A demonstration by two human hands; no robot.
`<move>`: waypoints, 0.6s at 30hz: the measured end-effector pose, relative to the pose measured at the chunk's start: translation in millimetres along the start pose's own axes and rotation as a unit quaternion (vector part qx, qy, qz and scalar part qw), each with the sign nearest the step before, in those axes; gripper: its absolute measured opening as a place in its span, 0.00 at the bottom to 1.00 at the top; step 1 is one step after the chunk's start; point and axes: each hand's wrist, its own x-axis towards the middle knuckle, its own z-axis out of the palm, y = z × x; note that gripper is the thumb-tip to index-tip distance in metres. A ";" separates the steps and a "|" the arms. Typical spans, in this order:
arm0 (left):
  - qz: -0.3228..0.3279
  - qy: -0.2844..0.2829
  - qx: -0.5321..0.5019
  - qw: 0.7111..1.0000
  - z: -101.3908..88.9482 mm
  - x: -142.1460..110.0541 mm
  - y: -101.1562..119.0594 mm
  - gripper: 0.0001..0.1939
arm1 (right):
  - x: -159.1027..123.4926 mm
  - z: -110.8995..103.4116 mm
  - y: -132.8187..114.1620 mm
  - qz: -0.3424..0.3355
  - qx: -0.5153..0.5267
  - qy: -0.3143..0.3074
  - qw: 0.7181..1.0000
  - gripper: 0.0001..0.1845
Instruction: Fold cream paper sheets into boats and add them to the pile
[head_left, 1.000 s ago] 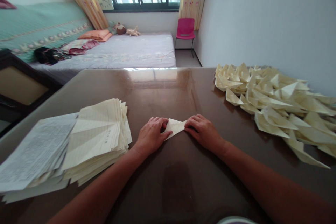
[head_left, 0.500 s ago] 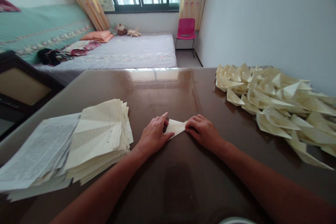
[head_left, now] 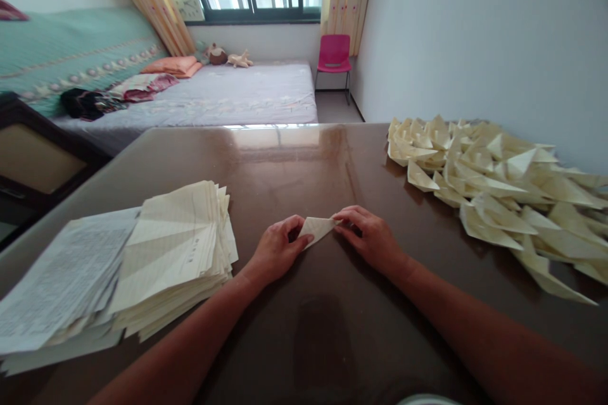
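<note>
A small folded piece of cream paper (head_left: pixel 317 228) is held between my two hands over the brown table (head_left: pixel 294 177). My left hand (head_left: pixel 279 243) pinches its left end, thumb in front and fingers behind. At the other end, my right hand (head_left: pixel 365 232) grips the paper's narrow right corner between thumb and fingertips. Faint ruled lines show on the folded sheet. Both forearms reach in from the lower edge of the view.
Left of my hands lies a stack of lined cream paper (head_left: pixel 166 247), beside printed sheets (head_left: pixel 66 278). A large heap of folded paper boats (head_left: pixel 494 171) covers the right side. Beyond the table are a bed (head_left: pixel 247 95) and a pink chair (head_left: pixel 334 52).
My left fingers have curled in from lying spread along the paper to a pinch at its left end. The paper's visible face has turned slightly. The view has shifted a little.
</note>
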 end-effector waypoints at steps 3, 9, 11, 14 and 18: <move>0.010 0.008 -0.035 0.999 -0.8 0.8 -0.7 0.09 | 0.2 -0.8 2.9 -0.012 -0.011 0.027 0.999 0.10; 0.016 0.010 -0.062 0.998 -3.2 1.4 -2.4 0.09 | 1.6 -3.8 4.4 -0.018 -0.025 0.019 0.999 0.15; 0.018 0.009 -0.063 0.998 -3.5 1.3 -2.7 0.09 | 1.7 -3.9 4.1 -0.016 -0.011 0.005 1.000 0.16; 0.017 0.012 -0.076 0.997 -3.1 1.2 -2.2 0.09 | 1.6 -4.3 2.9 -0.027 0.008 -0.019 0.999 0.15; 0.015 0.019 -0.086 0.996 -2.7 1.0 -0.8 0.08 | 2.0 -6.5 1.0 -0.045 -0.007 -0.032 0.998 0.15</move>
